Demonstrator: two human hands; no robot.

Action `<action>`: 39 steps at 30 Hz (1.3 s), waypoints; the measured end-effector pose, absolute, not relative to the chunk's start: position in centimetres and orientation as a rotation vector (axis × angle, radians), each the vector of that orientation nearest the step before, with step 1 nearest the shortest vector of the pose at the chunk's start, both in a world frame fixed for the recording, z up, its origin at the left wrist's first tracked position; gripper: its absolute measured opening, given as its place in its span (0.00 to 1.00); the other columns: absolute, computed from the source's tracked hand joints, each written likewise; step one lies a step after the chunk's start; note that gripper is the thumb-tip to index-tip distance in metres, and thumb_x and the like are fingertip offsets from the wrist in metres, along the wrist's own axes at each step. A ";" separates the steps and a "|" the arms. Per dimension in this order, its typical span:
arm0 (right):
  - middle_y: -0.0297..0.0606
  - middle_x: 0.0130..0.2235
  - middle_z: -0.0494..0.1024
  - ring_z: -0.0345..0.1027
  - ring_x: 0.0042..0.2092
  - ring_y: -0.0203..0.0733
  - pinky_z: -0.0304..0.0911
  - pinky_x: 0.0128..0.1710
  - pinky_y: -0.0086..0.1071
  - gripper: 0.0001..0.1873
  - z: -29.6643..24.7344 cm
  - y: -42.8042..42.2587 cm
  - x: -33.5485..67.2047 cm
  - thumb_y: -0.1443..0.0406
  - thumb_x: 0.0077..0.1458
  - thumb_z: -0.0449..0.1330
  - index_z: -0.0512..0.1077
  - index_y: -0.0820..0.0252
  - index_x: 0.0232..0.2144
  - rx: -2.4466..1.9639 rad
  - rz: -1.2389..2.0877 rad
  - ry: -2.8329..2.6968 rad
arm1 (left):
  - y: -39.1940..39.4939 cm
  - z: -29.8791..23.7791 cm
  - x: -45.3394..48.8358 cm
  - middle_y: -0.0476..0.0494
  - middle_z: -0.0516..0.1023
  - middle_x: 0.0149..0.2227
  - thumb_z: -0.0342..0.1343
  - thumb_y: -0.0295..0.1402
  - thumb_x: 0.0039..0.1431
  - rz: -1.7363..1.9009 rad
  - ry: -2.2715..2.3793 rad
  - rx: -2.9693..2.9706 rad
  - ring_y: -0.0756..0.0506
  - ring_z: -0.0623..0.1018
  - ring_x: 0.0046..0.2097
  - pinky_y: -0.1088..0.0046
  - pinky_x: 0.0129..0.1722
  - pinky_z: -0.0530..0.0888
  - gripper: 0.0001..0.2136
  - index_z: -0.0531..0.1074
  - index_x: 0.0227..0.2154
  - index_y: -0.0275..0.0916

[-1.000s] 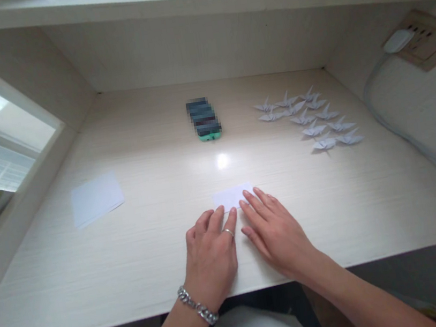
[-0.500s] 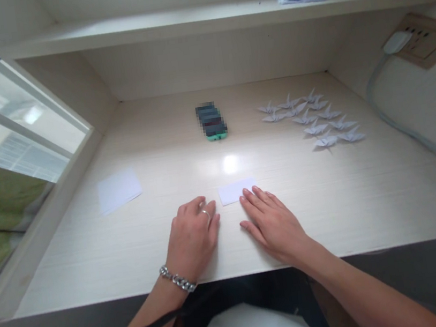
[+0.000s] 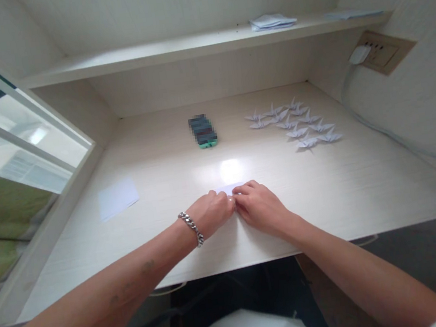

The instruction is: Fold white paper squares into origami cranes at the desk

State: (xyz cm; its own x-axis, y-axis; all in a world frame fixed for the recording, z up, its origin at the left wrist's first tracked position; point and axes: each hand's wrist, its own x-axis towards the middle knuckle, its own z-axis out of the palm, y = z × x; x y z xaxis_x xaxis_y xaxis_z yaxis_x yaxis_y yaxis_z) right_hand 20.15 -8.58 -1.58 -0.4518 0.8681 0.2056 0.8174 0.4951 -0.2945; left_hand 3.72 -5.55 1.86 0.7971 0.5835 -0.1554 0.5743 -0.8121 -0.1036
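Note:
A small piece of white paper lies on the desk, mostly covered by my hands. My left hand is closed at the paper's near edge, its fingers curled and pressed together. Against it, fingertips nearly touching, my right hand is closed too, with bent fingers on the paper's right part. The exact grip of the fingertips is hidden behind the knuckles. Several folded paper cranes stand grouped on the right side of the desk.
More white paper lies flat on the left. A phone with a green edge rests toward the back. Folded papers sit on the shelf. At the right wall, a white plug with a cable is in a socket.
Both hands have come together over the paper, the left moving right and the right curling its formerly flat fingers. The view has shifted, so the desk appears slightly lower and the cranes further left.

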 end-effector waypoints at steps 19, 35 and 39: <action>0.37 0.29 0.77 0.68 0.30 0.37 0.58 0.29 0.29 0.10 0.5 -2.6 19.7 0.60 0.53 0.59 0.74 0.62 0.29 -1.304 1.109 -1.675 | -0.7 1.1 2.0 0.43 0.80 0.32 0.68 0.35 0.43 -2.548 -2.175 -2.604 0.45 0.80 0.35 0.67 0.38 0.76 0.24 0.73 0.44 0.33; 0.35 0.28 0.76 0.67 0.29 0.36 0.61 0.28 0.30 0.13 -1.3 -1.1 19.0 0.58 0.44 0.67 0.73 0.62 0.27 -1.232 1.415 -1.172 | -1.8 -0.4 2.3 0.47 0.76 0.23 0.62 0.37 0.50 -1.987 -2.664 -2.904 0.50 0.74 0.26 0.75 0.26 0.74 0.09 0.74 0.22 0.35; 0.34 0.27 0.75 0.66 0.28 0.35 0.61 0.28 0.29 0.11 -1.2 -1.4 18.9 0.59 0.46 0.66 0.73 0.62 0.26 -1.213 1.428 -1.215 | -1.8 -0.6 2.2 0.46 0.78 0.26 0.62 0.37 0.52 -2.016 -2.690 -2.807 0.50 0.75 0.28 0.76 0.27 0.74 0.09 0.76 0.27 0.35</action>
